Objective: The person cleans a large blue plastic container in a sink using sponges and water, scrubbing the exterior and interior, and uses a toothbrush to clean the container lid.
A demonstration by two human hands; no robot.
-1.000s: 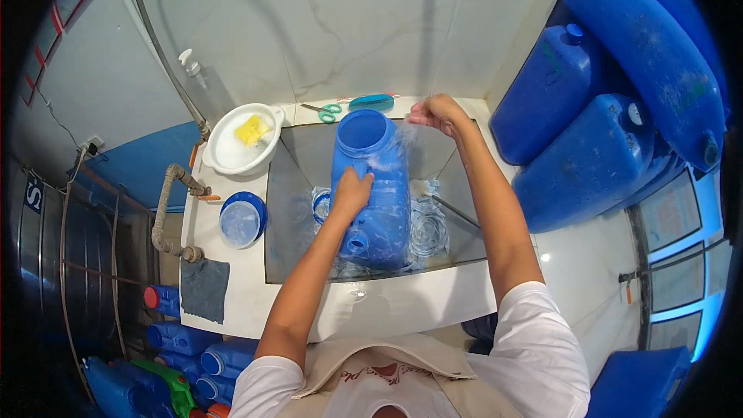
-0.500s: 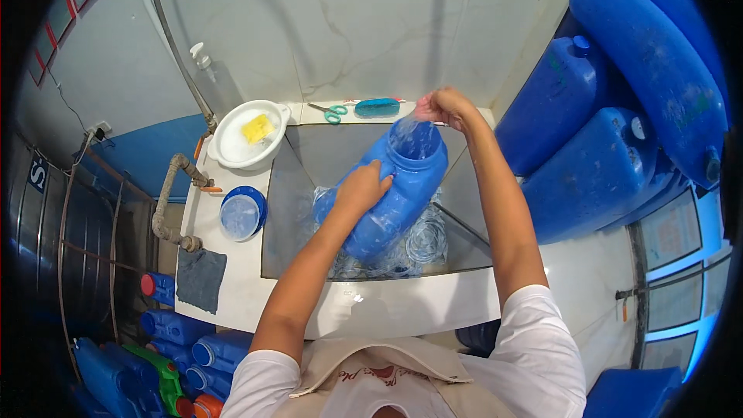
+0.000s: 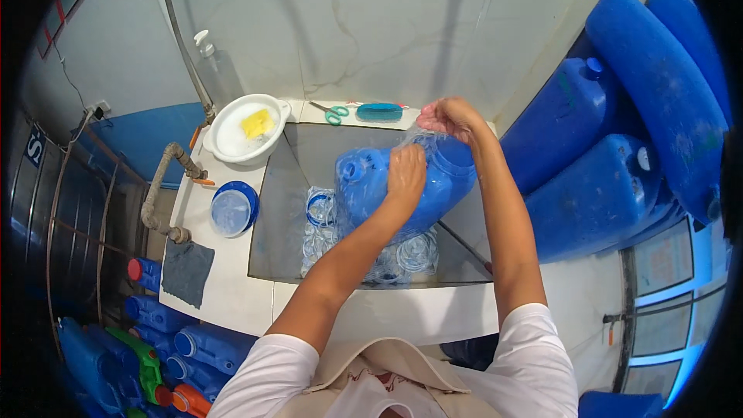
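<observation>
A large blue plastic jug point(image 3: 371, 193) is tilted over the sink point(image 3: 302, 151), its wide mouth toward the far right and a small spout at its left. My left hand point(image 3: 407, 174) is closed around the jug's handle. Beyond the mouth, my right hand point(image 3: 450, 118) has its fingers curled inward, with water point(image 3: 414, 138) splashing between it and the jug. Whatever those fingers hold, if anything, is hidden. Clear, ring-shaped plastic pieces point(image 3: 418, 251) lie on the sink bottom beneath the jug, partly covered by it.
A white basin point(image 3: 224, 143) with suds and a yellow sponge point(image 3: 257, 124) stands at left. Scissors point(image 3: 335, 114) and a blue brush point(image 3: 379, 112) lie on the back ledge. Round lids point(image 3: 232, 211) and a grey cloth point(image 3: 188, 272) rest left. Large blue containers point(image 3: 596, 193) crowd the right.
The jug has turned so its small spout shows at left, and its mouth has shifted right. My left hand moved right and slightly away with it. My right hand stays near the mouth.
</observation>
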